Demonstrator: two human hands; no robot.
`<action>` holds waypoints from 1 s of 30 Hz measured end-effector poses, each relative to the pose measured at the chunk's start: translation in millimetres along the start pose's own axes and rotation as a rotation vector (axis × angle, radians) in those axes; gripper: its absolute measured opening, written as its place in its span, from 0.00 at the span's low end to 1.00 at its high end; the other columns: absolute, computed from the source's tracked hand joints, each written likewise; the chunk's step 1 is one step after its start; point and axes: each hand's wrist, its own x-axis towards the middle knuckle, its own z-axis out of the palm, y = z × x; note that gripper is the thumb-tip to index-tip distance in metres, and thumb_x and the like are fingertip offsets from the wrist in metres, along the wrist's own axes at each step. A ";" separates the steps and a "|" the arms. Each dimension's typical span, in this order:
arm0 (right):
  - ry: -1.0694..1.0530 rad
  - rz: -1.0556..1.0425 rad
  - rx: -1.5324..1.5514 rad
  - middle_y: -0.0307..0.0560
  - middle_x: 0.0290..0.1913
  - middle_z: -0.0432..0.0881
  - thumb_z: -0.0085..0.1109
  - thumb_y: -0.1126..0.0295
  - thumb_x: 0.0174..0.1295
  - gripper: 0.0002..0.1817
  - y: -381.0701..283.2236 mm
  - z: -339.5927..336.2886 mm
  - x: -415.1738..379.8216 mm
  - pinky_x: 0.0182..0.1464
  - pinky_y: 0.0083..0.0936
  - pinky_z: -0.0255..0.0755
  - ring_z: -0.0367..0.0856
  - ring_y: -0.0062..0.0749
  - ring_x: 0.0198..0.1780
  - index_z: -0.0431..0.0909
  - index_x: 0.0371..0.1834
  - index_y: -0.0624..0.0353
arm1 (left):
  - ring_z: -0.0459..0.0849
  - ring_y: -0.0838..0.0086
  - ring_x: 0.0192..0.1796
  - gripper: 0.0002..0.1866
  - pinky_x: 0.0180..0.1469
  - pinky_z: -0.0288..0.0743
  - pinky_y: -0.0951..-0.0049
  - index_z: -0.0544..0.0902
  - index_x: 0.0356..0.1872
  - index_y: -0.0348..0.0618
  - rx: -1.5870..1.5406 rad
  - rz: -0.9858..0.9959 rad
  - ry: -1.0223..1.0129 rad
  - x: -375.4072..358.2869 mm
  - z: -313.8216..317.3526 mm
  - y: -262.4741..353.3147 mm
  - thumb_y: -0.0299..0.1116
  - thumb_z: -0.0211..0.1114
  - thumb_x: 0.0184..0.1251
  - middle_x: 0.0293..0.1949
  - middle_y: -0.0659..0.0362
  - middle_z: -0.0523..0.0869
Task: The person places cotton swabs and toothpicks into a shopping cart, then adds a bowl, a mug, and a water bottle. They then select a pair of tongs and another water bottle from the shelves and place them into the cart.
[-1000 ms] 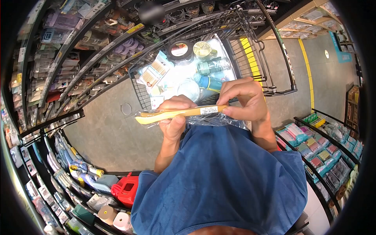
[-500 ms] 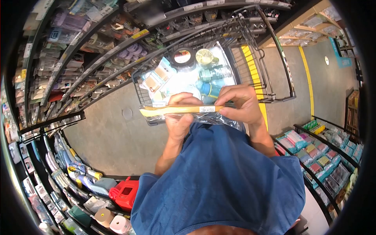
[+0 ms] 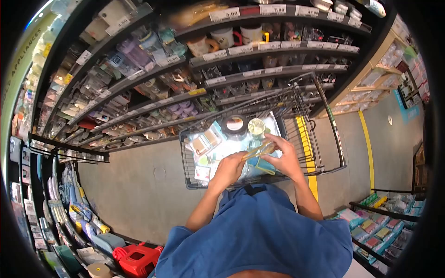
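A slim yellow item in a clear plastic wrapper (image 3: 259, 150) is stretched between my hands, above the shopping cart (image 3: 186, 169). My left hand (image 3: 229, 170) is closed round its left end. At its right end, my right hand (image 3: 284, 160) pinches it between thumb and fingers. What the yellow item is, I cannot make out. Under my hands, the cart holds a dark round container (image 3: 234, 126), a clear tub with a pale green lid (image 3: 256, 126), a flat pack with brown panels (image 3: 206, 141) and a small white box (image 3: 202, 173). My hands partly hide some blue-green goods.
Shelves with mugs (image 3: 222, 38) and packaged housewares rise behind the cart. A red plastic item (image 3: 137, 259) sits on a low shelf at lower left. Packaged goods (image 3: 380, 229) lie on racks at lower right. Yellow lines (image 3: 366, 148) mark the grey floor.
My hands have moved the wrapped yellow item farther out over the cart and tilted it, right end up. My view has risen, so more of the upper shelves shows.
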 end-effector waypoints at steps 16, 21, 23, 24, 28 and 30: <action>0.036 -0.605 -0.418 0.52 0.39 0.82 0.61 0.71 0.51 0.11 -69.5 -57.8 145.2 0.46 0.39 0.77 0.82 0.48 0.43 0.82 0.37 0.63 | 0.82 0.60 0.41 0.12 0.43 0.75 0.65 0.80 0.42 0.37 0.303 0.475 0.139 122.3 -177.3 55.4 0.24 0.66 0.56 0.39 0.51 0.83; 0.264 -0.666 -0.815 0.51 0.41 0.78 0.58 0.75 0.48 0.12 -119.8 -64.2 267.3 0.49 0.40 0.73 0.76 0.48 0.46 0.82 0.38 0.61 | 0.79 0.52 0.44 0.09 0.47 0.73 0.59 0.80 0.39 0.38 0.670 0.675 0.440 210.2 -242.9 85.2 0.24 0.65 0.55 0.37 0.50 0.82; 0.356 -0.688 -0.892 0.54 0.40 0.77 0.59 0.76 0.47 0.08 -131.1 -62.8 312.5 0.46 0.41 0.75 0.77 0.50 0.42 0.83 0.32 0.60 | 0.79 0.53 0.44 0.08 0.47 0.74 0.59 0.81 0.38 0.40 0.742 0.699 0.528 243.4 -261.6 88.6 0.25 0.64 0.56 0.36 0.50 0.82; 0.347 -0.600 -0.945 0.55 0.41 0.78 0.61 0.76 0.47 0.08 -143.1 -61.6 326.5 0.46 0.42 0.76 0.79 0.50 0.43 0.83 0.33 0.60 | 0.80 0.53 0.44 0.08 0.47 0.75 0.59 0.82 0.37 0.40 0.829 0.618 0.535 256.4 -268.0 93.4 0.26 0.64 0.55 0.36 0.50 0.82; 0.274 -0.446 -0.878 0.58 0.44 0.79 0.63 0.75 0.49 0.09 -143.1 -56.3 385.7 0.48 0.44 0.78 0.82 0.54 0.46 0.83 0.35 0.61 | 0.83 0.56 0.42 0.07 0.44 0.79 0.59 0.82 0.33 0.40 1.146 0.475 0.522 293.8 -280.3 99.3 0.25 0.61 0.51 0.34 0.50 0.84; 0.228 -0.358 -0.836 0.59 0.45 0.80 0.62 0.76 0.50 0.10 -133.9 -49.4 409.3 0.50 0.44 0.78 0.81 0.55 0.49 0.83 0.37 0.60 | 0.84 0.56 0.42 0.07 0.43 0.80 0.59 0.82 0.33 0.41 1.168 0.448 0.509 309.2 -281.9 89.5 0.25 0.61 0.51 0.34 0.50 0.84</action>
